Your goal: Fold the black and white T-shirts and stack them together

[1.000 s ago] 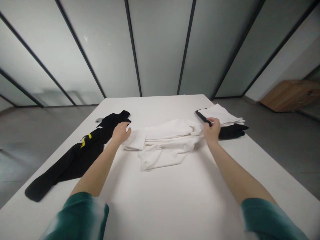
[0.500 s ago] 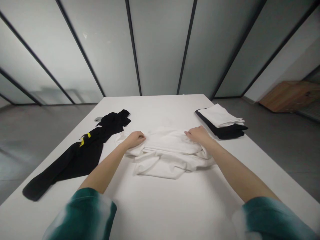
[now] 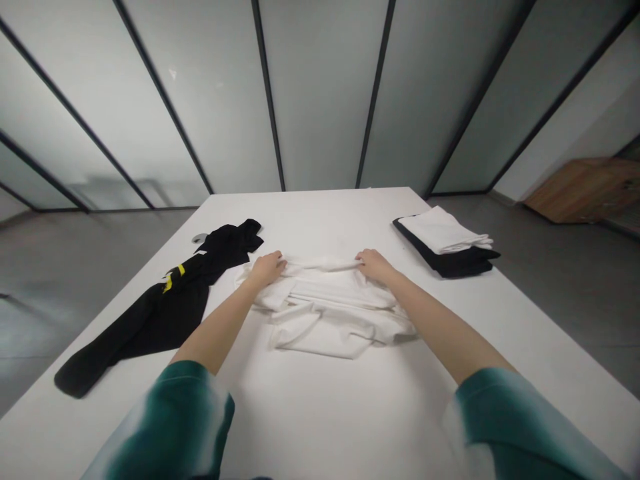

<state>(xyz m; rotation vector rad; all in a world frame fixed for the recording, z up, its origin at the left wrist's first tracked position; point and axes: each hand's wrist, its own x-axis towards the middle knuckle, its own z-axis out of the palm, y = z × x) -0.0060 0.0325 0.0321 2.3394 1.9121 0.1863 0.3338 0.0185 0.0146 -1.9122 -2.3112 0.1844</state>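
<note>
A crumpled white garment [image 3: 330, 313] lies in the middle of the white table [image 3: 350, 413]. My left hand [image 3: 267, 269] is closed on its far left edge. My right hand [image 3: 373, 263] is closed on its far right edge. A taut fold of white cloth runs between the two hands. Both forearms stretch out from green sleeves over the table.
A black garment with yellow marks [image 3: 155, 313] sprawls along the table's left side. A folded stack, white cloth on black [image 3: 447, 243], sits at the far right. Glass wall panels stand behind the table. A wooden cabinet [image 3: 575, 190] is at the right.
Both hands came inward from the garment's outer ends and now grip its far edge closer together. The white garment is bunched into a more compact pile nearer me.
</note>
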